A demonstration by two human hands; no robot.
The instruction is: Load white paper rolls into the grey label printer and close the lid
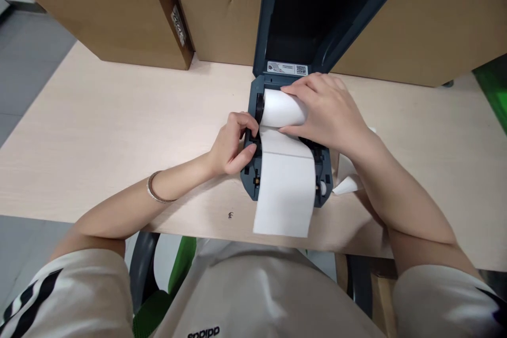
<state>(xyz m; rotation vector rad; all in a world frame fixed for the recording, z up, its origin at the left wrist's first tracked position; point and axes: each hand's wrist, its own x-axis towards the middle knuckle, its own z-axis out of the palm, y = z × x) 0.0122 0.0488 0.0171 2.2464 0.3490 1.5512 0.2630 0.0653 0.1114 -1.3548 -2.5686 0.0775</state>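
Observation:
A dark blue label printer (249, 182) stands on the table with its lid (261, 37) raised. Inside it lies a roll of white labels (279, 108). From the roll, a strip of blank labels (285, 195) runs out over the printer's front and past its edge. My right hand (327, 108) grips the roll's right end, thumb on the near side and fingers on the far side. At the printer's left edge, my left hand (236, 142) has its fingers curled and thumb bent against the housing, left of the roll; some of its fingertips are hidden.
Behind the printer stand large cardboard panels (222, 10), with a cardboard box (119, 16) at the back left. A curled piece of white paper (348, 184) lies right of the printer. The table's (99, 142) front edge is close to my body.

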